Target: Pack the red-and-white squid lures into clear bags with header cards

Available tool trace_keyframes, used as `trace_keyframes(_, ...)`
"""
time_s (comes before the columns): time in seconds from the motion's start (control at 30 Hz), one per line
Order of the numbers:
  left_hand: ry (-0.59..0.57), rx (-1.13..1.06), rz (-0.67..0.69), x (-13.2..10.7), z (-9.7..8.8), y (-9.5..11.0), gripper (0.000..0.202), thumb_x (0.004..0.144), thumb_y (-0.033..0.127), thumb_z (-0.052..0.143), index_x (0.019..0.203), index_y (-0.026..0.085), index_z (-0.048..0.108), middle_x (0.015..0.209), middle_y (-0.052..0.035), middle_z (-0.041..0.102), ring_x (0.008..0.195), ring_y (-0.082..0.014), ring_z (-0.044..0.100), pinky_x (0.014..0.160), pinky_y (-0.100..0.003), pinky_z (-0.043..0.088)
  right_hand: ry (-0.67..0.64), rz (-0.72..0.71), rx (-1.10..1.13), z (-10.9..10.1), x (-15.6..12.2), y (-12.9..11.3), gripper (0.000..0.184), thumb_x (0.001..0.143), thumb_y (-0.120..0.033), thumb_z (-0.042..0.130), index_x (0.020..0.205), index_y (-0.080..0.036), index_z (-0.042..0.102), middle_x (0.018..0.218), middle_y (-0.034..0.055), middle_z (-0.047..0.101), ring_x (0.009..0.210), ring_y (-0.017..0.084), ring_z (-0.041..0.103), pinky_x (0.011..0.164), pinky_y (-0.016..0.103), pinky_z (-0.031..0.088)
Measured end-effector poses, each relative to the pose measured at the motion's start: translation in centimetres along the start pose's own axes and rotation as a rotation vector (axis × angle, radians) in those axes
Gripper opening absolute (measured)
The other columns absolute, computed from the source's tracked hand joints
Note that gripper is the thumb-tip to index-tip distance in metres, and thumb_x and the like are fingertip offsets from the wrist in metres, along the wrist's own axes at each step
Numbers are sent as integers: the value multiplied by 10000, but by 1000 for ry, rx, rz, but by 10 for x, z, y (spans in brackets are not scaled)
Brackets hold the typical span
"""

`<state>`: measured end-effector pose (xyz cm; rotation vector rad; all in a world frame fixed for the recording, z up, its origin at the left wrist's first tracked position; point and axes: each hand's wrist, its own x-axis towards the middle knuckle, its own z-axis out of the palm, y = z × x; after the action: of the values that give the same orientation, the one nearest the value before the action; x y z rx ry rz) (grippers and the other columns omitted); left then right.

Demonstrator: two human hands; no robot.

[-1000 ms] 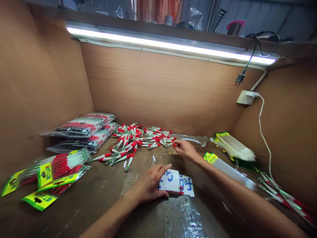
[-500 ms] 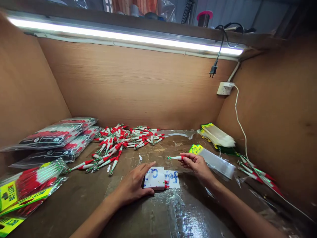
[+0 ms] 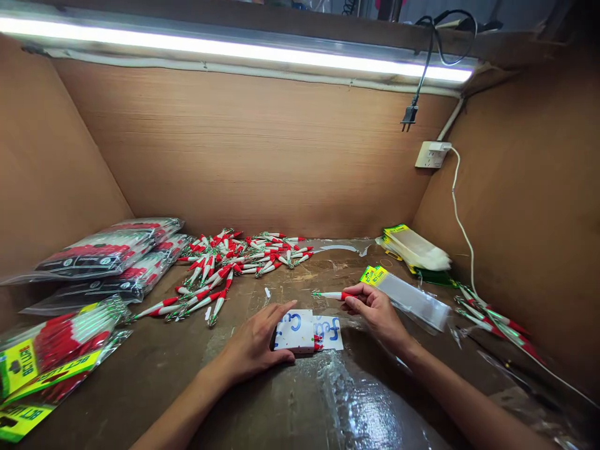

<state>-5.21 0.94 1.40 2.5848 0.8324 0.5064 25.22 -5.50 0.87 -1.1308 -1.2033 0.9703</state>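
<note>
My left hand (image 3: 255, 344) lies over the left end of a small white block (image 3: 296, 334) with blue lettering, fingers curled round it on the brown table. Red tips stick out at the block's right end. Just right of the block, my right hand (image 3: 375, 309) pinches one red and white lure (image 3: 330, 295) by its red end, its green tip pointing left. A loose pile of the same red and white lures (image 3: 234, 259) is spread out behind, near the back wall.
Filled clear bags of lures (image 3: 100, 250) are stacked at the left, with yellow-labelled packs (image 3: 42, 356) in front of them. Empty yellow-topped sleeves (image 3: 412, 247) and one loose sleeve (image 3: 407, 299) lie at the right. More lures (image 3: 492, 322) rest by the right wall. Plywood walls enclose the bench.
My right hand reached to the pile, took one lure and drew it back beside the white block. My left hand stayed on the block. The view tilted down.
</note>
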Motion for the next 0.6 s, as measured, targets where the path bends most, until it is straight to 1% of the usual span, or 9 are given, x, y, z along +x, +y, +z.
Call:
trace_keyframes(0.2, 21, 8, -1, 0, 1, 1, 934, 727, 429, 824, 1506, 343, 315, 1313, -73, 569, 1148, -289, 579, 969, -434, 481, 0, -33, -52, 7, -6, -6, 279, 859, -410, 710, 1010, -179, 672, 901, 50, 706, 820, 192, 680, 752, 307, 520)
trace_keyframes(0.27, 17, 9, -5, 0, 0, 1, 938, 725, 444, 824, 1506, 339, 315, 1318, -77, 566, 1148, -291, 579, 970, -433, 479, -9, -33, -111, 3, -4, -6, 273, 875, -415, 683, 1011, -178, 675, 896, 49, 708, 805, 186, 666, 733, 300, 513)
trace_keyframes(0.33, 12, 8, -8, 0, 0, 1, 931, 729, 458, 819, 1504, 339, 318, 1336, -79, 561, 1165, -294, 572, 984, -435, 472, -25, -39, -245, -6, 0, -5, 248, 880, -409, 667, 969, -179, 694, 872, 42, 714, 785, 182, 648, 699, 286, 492)
trace_keyframes(0.4, 6, 1, -2, 0, 0, 1, 915, 741, 462, 810, 1503, 345, 317, 1362, -75, 550, 1195, -293, 558, 1008, -436, 458, -83, -30, -415, -15, 4, -4, 212, 857, -383, 683, 896, -178, 721, 832, 35, 722, 765, 185, 637, 666, 276, 465)
trace_keyframes(0.47, 4, -6, 3, 0, -1, 1, 908, 750, 462, 802, 1506, 349, 310, 1380, -74, 539, 1215, -293, 546, 1023, -440, 446, -162, -3, -531, -20, 6, -1, 177, 826, -350, 704, 856, -180, 743, 816, 32, 735, 759, 194, 643, 657, 276, 454)
trace_keyframes(0.53, 3, -5, 2, 0, 0, 1, 913, 752, 465, 799, 1510, 344, 304, 1376, -81, 539, 1209, -297, 547, 1020, -447, 447, -218, 5, -569, -17, 3, 2, 170, 833, -330, 687, 898, -192, 762, 853, 36, 754, 781, 205, 664, 686, 287, 468)
trace_keyframes(0.6, 5, -1, 0, 1, 1, 1, 918, 747, 465, 802, 1510, 336, 308, 1357, -90, 548, 1189, -301, 557, 1005, -449, 454, -242, -45, -576, -4, -1, 7, 197, 879, -322, 635, 981, -217, 766, 922, 44, 765, 814, 212, 680, 728, 304, 484)
